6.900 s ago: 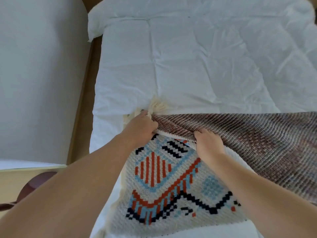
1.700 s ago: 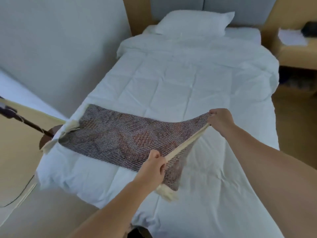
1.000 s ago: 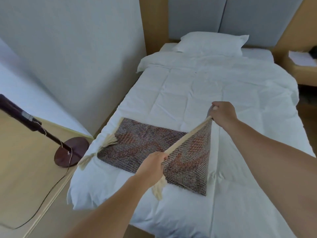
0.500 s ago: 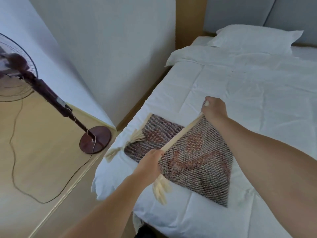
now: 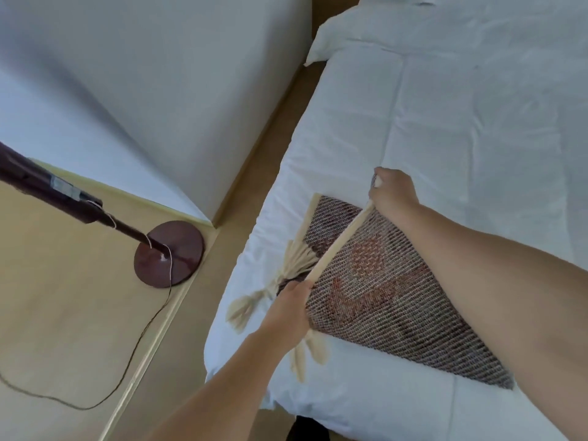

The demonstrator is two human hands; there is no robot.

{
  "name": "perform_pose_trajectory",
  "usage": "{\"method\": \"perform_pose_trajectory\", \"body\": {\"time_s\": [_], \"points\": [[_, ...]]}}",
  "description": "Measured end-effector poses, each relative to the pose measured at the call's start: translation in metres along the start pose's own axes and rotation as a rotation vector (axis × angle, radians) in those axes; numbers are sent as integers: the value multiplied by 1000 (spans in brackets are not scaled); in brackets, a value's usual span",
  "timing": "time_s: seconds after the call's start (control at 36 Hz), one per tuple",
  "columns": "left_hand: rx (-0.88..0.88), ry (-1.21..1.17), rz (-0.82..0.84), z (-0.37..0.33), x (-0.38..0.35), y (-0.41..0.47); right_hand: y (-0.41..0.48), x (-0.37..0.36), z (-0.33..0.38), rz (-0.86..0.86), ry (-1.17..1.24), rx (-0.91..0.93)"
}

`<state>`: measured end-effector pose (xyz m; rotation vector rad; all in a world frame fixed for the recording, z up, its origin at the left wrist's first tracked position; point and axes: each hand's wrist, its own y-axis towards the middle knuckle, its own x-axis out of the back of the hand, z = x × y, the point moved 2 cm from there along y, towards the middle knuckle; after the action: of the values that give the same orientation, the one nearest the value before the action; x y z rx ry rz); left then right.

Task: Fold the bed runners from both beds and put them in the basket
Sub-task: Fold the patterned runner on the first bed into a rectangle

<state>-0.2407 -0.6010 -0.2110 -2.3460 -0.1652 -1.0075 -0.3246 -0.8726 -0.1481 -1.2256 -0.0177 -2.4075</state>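
A brown and rust woven bed runner with cream tassels lies folded over on the white bed, its underside up. My left hand grips the near corner of its cream end band. My right hand pinches the far corner, so the band runs taut between both hands. That held edge sits just right of the lower layer's tasselled edge. My right forearm covers part of the runner. No basket is in view.
A standing fan's dark round base and pole stand on the wooden floor left of the bed, with a cable trailing over the floor. A white wall runs along the left. The bed's left edge drops to a narrow floor strip.
Both hands have carried the runner's free end leftwards across the bed, doubling it over; the held edge now nearly meets the tasselled end. The view has swung down and left.
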Motion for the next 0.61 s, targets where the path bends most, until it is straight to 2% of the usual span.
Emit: {"method": "perform_pose_trajectory", "body": {"time_s": [0.28, 0.61], "points": [[91, -80, 30, 83, -14, 68, 61, -117, 15, 104, -158, -16], [104, -92, 81, 124, -33, 86, 88, -187, 22, 180, -185, -50]]}}
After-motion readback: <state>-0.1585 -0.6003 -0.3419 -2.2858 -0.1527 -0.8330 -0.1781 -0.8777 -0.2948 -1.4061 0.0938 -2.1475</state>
